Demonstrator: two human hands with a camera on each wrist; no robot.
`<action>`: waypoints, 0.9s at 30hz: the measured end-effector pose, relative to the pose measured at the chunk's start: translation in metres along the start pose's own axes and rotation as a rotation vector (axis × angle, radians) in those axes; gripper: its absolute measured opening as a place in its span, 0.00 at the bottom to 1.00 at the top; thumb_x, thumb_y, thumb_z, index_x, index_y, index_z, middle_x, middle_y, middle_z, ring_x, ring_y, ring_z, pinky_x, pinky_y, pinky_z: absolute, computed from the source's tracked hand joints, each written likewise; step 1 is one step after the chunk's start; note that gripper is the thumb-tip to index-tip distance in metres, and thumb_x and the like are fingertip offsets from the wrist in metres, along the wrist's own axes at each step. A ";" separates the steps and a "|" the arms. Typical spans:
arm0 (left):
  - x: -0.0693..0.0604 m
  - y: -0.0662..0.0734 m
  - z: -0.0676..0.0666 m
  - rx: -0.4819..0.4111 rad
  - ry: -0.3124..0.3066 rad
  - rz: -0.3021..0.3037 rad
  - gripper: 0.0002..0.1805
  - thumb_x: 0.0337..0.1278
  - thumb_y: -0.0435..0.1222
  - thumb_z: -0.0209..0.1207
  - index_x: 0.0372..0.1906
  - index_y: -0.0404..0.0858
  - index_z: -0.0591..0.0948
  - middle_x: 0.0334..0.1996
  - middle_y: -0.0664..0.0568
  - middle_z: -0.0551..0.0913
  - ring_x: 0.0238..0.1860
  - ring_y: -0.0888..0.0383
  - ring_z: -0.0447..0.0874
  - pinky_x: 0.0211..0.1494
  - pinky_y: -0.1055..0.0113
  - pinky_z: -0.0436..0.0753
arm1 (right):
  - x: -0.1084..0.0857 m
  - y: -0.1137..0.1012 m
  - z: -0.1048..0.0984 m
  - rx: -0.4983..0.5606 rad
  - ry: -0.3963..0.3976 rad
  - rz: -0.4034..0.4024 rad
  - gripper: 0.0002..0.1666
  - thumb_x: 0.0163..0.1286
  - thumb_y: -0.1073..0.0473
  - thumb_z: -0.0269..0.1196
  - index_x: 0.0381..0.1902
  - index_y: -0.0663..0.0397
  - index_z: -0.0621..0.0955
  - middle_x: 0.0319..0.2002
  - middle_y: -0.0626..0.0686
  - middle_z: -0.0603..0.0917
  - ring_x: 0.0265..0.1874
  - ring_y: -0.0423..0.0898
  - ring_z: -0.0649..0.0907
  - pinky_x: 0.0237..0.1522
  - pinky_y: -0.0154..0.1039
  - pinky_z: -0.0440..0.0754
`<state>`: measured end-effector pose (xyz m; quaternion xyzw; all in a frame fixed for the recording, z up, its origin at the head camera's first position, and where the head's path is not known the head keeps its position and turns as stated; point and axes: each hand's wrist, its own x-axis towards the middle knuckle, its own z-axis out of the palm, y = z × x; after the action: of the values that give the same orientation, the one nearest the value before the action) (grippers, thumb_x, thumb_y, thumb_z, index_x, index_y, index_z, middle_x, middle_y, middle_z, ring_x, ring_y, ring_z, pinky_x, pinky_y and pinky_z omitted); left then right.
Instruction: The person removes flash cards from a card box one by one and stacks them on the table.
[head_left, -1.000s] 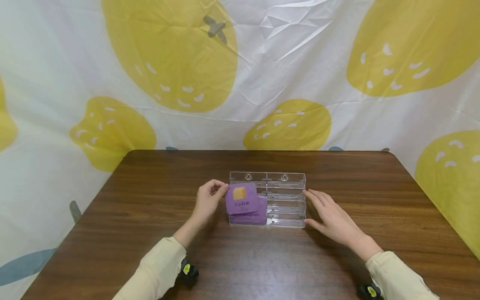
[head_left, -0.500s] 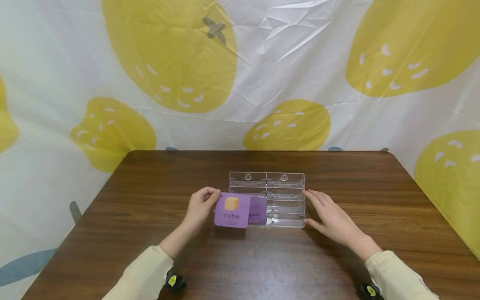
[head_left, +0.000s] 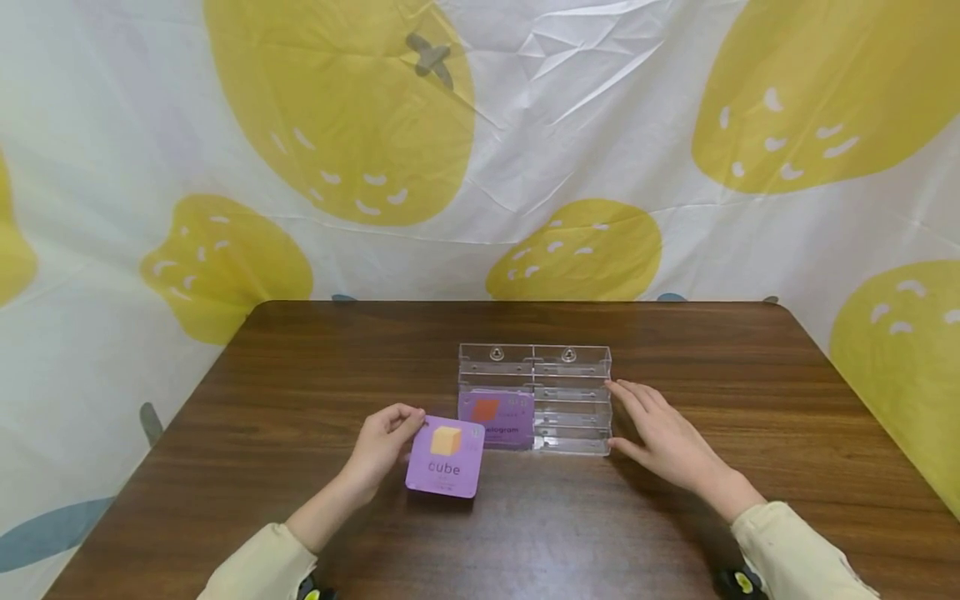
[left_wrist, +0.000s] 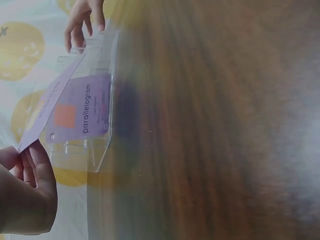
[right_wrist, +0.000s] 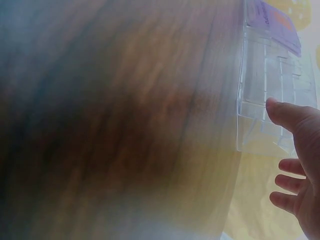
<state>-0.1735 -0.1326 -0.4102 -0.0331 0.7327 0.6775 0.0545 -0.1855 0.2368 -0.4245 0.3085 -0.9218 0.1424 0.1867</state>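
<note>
My left hand pinches the upper left corner of a purple card reading "cube", held tilted in front of and left of a clear tiered rack. A second purple card with an orange shape stands in the rack's lower left part; in the left wrist view this card reads "parallelogram". My right hand touches the rack's right side with thumb and fingertips, the fingers spread and relaxed. In the right wrist view the thumb of the right hand lies against the rack's edge.
The brown wooden table extends around the rack on all sides. Behind it hangs a white cloth printed with yellow fruit. Dark wrist devices show below both sleeves at the bottom of the head view.
My left hand has drawn the "cube" card away from the rack, leftward and toward the near edge, uncovering more of the second card. The right hand and rack have stayed put.
</note>
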 end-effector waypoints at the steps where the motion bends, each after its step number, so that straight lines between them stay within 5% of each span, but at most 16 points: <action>1: -0.002 -0.001 -0.001 0.004 -0.006 -0.006 0.09 0.61 0.32 0.52 0.35 0.27 0.75 0.23 0.51 0.81 0.24 0.60 0.77 0.27 0.67 0.80 | 0.000 0.000 0.000 0.001 0.001 -0.002 0.45 0.50 0.54 0.69 0.62 0.65 0.63 0.57 0.64 0.69 0.56 0.58 0.68 0.56 0.53 0.67; 27: -0.019 -0.024 -0.015 0.084 -0.118 -0.058 0.13 0.62 0.34 0.51 0.42 0.25 0.73 0.30 0.49 0.81 0.28 0.60 0.78 0.27 0.68 0.80 | 0.001 -0.002 0.000 0.002 0.009 -0.009 0.45 0.50 0.57 0.70 0.62 0.66 0.63 0.55 0.65 0.70 0.55 0.61 0.69 0.56 0.54 0.66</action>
<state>-0.1521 -0.1505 -0.4309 -0.0120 0.7546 0.6452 0.1187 -0.1849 0.2350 -0.4242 0.3121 -0.9194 0.1440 0.1911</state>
